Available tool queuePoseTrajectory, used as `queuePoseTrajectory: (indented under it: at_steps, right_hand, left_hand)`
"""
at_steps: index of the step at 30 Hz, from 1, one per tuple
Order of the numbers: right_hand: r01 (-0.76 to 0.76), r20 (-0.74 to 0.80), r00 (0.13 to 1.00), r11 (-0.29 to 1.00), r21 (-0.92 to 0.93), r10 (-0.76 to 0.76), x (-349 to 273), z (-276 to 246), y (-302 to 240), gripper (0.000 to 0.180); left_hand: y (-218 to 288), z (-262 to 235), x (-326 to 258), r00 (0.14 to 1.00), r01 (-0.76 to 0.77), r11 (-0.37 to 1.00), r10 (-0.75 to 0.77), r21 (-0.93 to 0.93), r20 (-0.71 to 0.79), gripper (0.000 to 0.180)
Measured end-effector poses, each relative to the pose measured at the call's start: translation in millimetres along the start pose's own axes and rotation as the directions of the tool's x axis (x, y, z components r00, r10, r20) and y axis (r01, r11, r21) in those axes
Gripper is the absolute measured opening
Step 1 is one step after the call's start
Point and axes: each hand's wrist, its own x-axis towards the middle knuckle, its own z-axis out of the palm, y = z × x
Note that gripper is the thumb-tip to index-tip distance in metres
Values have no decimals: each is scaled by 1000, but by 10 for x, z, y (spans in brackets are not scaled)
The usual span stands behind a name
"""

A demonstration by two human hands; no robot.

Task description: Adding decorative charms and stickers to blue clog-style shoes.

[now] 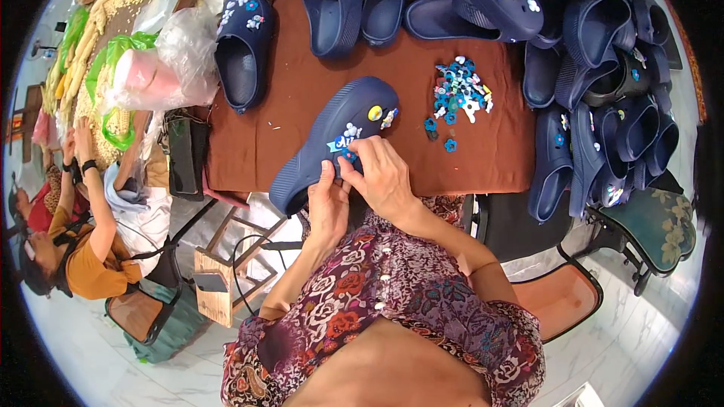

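Observation:
A navy blue clog (317,152) lies at a slant near the front edge of the brown cloth-covered table (264,143). Its upper carries a yellow round charm (375,113), a white figure charm (352,131) and other small charms. My left hand (329,207) grips the clog's near side, thumb pointing up along it. With bent fingers, my right hand (382,179) presses at a blue flower charm (347,155) on the upper; the fingertips partly cover it. A pile of loose blue and white charms (461,90) lies to the right, with a single blue flower charm (450,145) nearer me.
Many navy clogs (554,158) are heaped at the right, with more along the far side. One decorated clog (243,49) stands at the left beside plastic bags and a pink roll (147,79). A person in orange (98,264) works at another table on the left.

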Motion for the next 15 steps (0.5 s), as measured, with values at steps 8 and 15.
queuePoseTrajectory:
  at_steps: [8,15]
  right_hand:
    - [83,-39,996,996,-18,-83,28,21,17,20]
    - [104,-85,991,994,-21,-106,66,119,53,16]
  left_hand:
    - [34,84,-17,999,0,999,2,32,-38,32]
    - [73,54,14,1000,14,1000,-14,-8,-11,34]
